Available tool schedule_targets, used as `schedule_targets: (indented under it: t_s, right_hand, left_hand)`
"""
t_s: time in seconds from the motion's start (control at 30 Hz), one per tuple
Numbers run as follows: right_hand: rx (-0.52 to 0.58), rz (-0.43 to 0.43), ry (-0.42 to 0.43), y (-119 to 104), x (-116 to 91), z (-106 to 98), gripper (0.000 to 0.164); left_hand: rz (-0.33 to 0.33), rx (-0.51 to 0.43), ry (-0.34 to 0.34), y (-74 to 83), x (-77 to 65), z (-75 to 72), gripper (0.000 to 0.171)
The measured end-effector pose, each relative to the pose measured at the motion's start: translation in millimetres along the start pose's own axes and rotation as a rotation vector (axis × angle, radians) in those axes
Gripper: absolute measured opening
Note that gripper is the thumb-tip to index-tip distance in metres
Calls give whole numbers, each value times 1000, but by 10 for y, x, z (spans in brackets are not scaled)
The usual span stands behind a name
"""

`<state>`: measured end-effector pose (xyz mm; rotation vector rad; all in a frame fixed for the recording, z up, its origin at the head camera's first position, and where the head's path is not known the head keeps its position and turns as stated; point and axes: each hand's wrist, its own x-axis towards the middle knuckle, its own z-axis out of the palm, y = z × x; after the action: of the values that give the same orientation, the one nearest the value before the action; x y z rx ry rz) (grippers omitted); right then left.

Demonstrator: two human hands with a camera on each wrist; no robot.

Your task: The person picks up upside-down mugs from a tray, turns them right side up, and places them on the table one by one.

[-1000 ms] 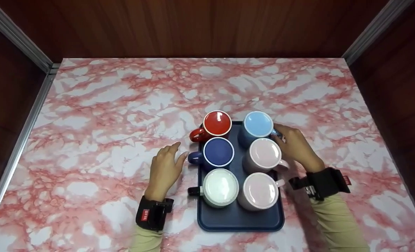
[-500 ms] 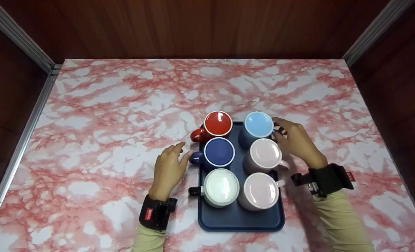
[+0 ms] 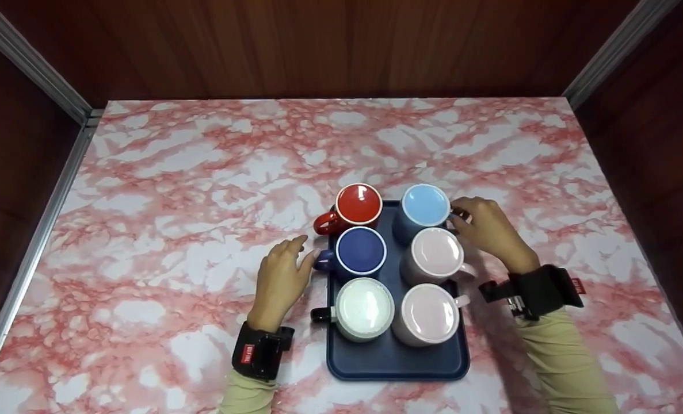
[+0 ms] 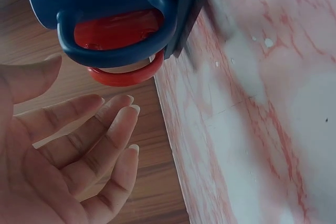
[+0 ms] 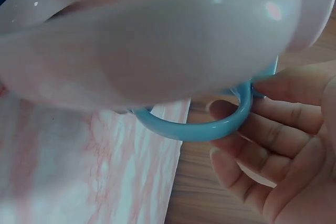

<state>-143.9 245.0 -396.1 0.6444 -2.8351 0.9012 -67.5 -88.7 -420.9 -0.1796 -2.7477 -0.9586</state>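
Note:
A dark blue tray (image 3: 396, 368) carries several mugs in two columns. My right hand (image 3: 488, 230) is at the light blue mug (image 3: 426, 205); in the right wrist view its fingers (image 5: 257, 129) curl round the mug's handle (image 5: 194, 131), one tip showing inside the loop, the thumb at its upper end. My left hand (image 3: 282, 279) is held beside the dark blue mug (image 3: 361, 250), thumb tip close to its handle (image 4: 121, 51). In the left wrist view that hand's fingers (image 4: 100, 156) are relaxed and hold nothing. A red mug (image 3: 358, 203) stands behind the dark blue one.
On the tray also stand a white mug (image 3: 364, 309) with a black handle and two pink mugs, a rear one (image 3: 437, 252) and a front one (image 3: 429, 313). Handles jut over the tray's sides. The marbled table (image 3: 163, 230) is enclosed by brown panels (image 3: 341, 46).
My left hand has moved slightly right, closer to the dark blue handle. My right hand's fingers have shifted about the light blue handle. The mugs stay in place.

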Motion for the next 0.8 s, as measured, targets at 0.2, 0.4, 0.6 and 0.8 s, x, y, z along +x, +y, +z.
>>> schedule_targets:
  t_s: [0.2, 0.4, 0.6, 0.8]
  right_hand:
    - [-75, -14, -13, 10, -3, 29, 14]
    - [-109, -16, 0, -1, -6, 58, 13]
    - [-167, -32, -3, -7, -19, 85, 15]
    - [-193, -78, 93, 15, -50, 134, 15]
  left_hand:
    - [12, -13, 11, 14, -6, 2, 35]
    - [7, -23, 9, 31, -11, 2, 35]
    - [-4, -16, 4, 44, -14, 5, 35]
    - [0, -25, 7, 45, -20, -2, 35]
